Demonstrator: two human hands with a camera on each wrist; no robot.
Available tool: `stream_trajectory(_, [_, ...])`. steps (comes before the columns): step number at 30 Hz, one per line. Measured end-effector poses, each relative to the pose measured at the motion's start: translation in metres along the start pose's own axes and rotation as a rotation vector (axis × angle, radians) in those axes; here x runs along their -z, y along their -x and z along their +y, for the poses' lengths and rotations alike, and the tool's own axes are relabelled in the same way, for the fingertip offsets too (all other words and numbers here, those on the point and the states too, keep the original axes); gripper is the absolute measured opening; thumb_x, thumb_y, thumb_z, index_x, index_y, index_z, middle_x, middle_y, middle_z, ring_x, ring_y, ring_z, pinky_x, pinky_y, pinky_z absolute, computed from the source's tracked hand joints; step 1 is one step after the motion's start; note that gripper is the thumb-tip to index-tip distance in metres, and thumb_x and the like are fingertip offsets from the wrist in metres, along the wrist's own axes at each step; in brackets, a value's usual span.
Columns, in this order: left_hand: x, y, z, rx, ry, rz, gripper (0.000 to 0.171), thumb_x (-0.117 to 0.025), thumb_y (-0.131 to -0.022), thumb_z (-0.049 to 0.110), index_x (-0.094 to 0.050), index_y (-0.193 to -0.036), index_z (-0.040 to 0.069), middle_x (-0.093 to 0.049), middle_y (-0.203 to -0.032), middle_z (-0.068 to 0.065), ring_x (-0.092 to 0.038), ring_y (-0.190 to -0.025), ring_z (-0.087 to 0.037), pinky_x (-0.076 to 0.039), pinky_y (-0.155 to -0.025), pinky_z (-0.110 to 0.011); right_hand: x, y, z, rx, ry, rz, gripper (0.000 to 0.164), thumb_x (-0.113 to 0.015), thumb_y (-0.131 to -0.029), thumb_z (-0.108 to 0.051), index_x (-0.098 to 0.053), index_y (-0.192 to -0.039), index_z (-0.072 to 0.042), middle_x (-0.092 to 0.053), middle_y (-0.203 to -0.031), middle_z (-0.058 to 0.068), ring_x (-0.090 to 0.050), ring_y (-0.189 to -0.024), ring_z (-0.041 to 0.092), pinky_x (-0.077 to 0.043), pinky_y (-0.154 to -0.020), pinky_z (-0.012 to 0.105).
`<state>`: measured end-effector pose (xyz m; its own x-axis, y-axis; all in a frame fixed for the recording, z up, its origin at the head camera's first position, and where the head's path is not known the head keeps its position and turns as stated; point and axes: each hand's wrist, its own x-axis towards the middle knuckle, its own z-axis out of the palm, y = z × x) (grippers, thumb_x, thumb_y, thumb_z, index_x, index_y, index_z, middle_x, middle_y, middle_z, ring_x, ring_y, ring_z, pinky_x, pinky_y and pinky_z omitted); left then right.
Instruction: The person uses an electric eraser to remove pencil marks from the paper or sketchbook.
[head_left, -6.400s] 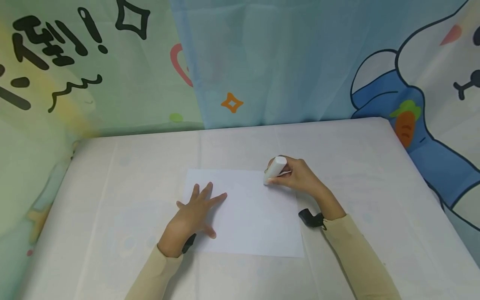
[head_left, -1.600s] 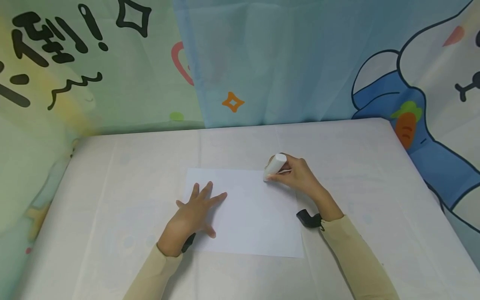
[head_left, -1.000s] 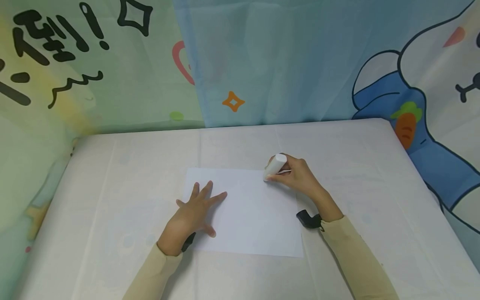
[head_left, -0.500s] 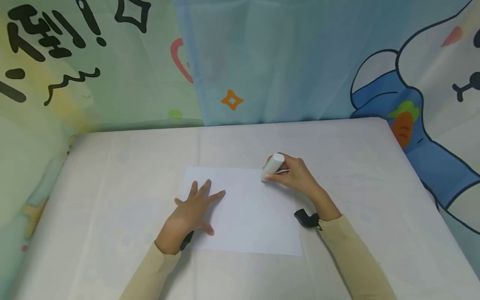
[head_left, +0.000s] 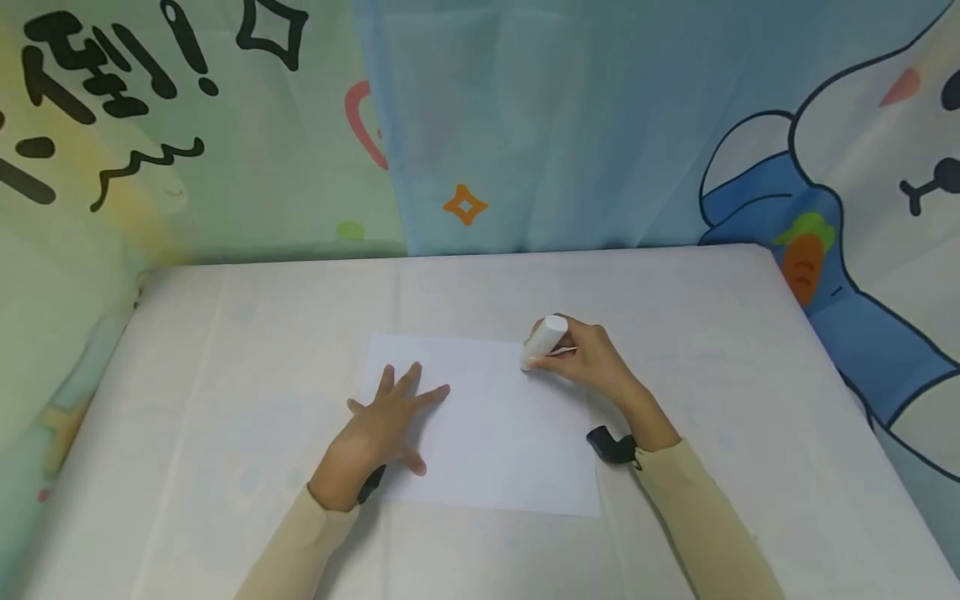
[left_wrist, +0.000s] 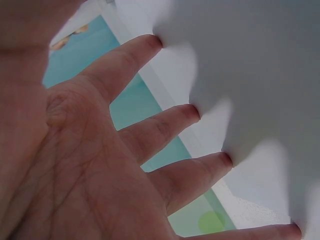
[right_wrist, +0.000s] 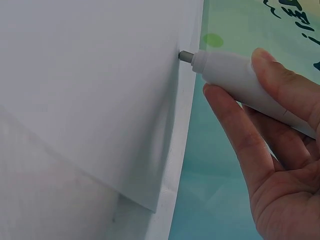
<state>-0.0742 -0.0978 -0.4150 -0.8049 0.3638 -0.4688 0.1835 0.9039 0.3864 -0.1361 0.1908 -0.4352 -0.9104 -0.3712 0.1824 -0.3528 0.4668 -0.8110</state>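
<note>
A blank-looking white sheet of paper (head_left: 495, 442) lies on the white-covered table. My left hand (head_left: 378, 429) is spread over its left part. In the left wrist view the fingertips (left_wrist: 192, 111) press on the paper and the palm stays raised. My right hand (head_left: 592, 358) pinches a thick white pen (head_left: 546, 335) near the sheet's upper right. Between thumb and fingers, its white barrel (right_wrist: 235, 75) slants down. The slim grey tip (right_wrist: 186, 56) meets the paper's surface in the right wrist view. Any mark at the tip is too faint to see.
A pale cloth (head_left: 262, 333) with light creases covers the table. Behind it hangs a printed curtain (head_left: 562, 125) in blue and green, with a cartoon rabbit at right. Black wrist cameras (head_left: 611, 446) sit under both wrists.
The head view has shifted slightly. Left hand and paper keep their places, and the right hand holds the pen at nearly the same spot near the sheet's upper right.
</note>
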Motion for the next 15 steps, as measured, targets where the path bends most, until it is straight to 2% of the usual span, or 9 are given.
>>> stream_trajectory(15, [-0.0026, 0.0001, -0.0007, -0.007, -0.008, 0.004, 0.104, -0.093, -0.060, 0.024, -0.041, -0.150, 0.024, -0.015, -0.162, -0.016, -0.005, -0.147, -0.047, -0.023, -0.093, -0.083, 0.0000, 0.0033, -0.0030, -0.041, 0.007, -0.012, 0.038, -0.082, -0.072, 0.004, -0.063, -0.105, 0.008, -0.069, -0.099, 0.026, -0.071, -0.085, 0.037, -0.058, -0.071, 0.036])
